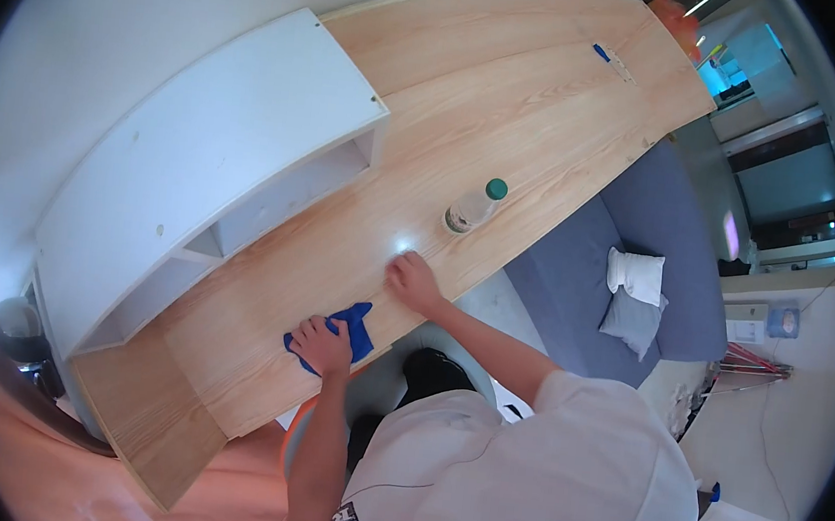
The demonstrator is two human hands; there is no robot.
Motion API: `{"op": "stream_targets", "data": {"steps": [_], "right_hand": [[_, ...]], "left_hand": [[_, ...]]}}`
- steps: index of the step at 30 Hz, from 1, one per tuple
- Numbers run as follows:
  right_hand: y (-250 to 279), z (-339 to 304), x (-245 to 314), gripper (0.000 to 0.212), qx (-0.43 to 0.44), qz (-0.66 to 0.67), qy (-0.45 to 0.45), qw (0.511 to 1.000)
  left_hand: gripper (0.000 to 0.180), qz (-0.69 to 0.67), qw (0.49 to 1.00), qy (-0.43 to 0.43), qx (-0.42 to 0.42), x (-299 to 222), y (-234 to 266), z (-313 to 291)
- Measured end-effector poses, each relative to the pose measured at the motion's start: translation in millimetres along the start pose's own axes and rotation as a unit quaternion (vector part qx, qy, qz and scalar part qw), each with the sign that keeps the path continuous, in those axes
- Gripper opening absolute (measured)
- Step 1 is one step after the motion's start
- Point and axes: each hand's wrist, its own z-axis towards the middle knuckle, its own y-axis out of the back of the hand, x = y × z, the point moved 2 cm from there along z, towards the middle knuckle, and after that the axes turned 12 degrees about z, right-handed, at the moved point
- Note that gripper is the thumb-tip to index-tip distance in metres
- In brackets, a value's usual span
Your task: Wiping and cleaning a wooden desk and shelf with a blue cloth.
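Note:
On the long light-wood table (533,101), my left hand (322,346) presses onto a crumpled blue cloth (358,329), its fingers bent over the fabric near the table's front edge. The cloth spreads out to the right of that hand. My right hand (414,283) rests on the wood to the right and farther in, its fingers curled in; nothing shows in it. Beyond this hand stands a clear plastic bottle (466,212) with a green cap, apart from both hands.
A white shelf unit (208,140) with open compartments stands along the table's back left. At the far right end lies a slim blue-ended tool (603,54). Past the front edge is a grey-blue sofa (577,276) with white and grey pillows (635,276).

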Motion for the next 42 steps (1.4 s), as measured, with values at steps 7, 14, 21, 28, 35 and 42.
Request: {"op": "stream_targets", "data": {"steps": [7, 14, 21, 28, 35, 42], "right_hand": [[-57.9, 29.6, 25.1, 0.015, -0.007, -0.155, 0.023, 0.988], [-60.6, 33.1, 20.5, 0.017, 0.01, -0.185, 0.01, 0.983], [-57.0, 33.1, 18.1, 0.013, 0.005, -0.184, 0.026, 0.983], [-56.6, 33.9, 22.2, 0.011, 0.009, -0.175, 0.022, 0.984], [-59.1, 35.6, 22.3, 0.012, -0.007, -0.174, 0.035, 0.984], [-58.6, 33.0, 17.3, 0.012, -0.023, -0.174, 0.038, 0.984]], "left_hand": [[0.024, 0.06, 0.994, 0.078, 0.046, 10.1, -6.8, 18.2], [0.026, 0.096, 0.989, 0.098, 0.052, 11.4, -26.2, 67.0], [0.029, 0.106, 0.987, 0.081, 0.087, 1.7, -39.4, 112.8], [0.033, 0.094, 0.993, 0.063, 0.026, -7.0, -51.5, 130.0], [0.027, 0.067, 0.997, 0.013, 0.031, -9.6, -43.1, 111.1], [0.023, 0.058, 0.995, 0.051, 0.067, 41.3, -12.6, 28.6]]}}
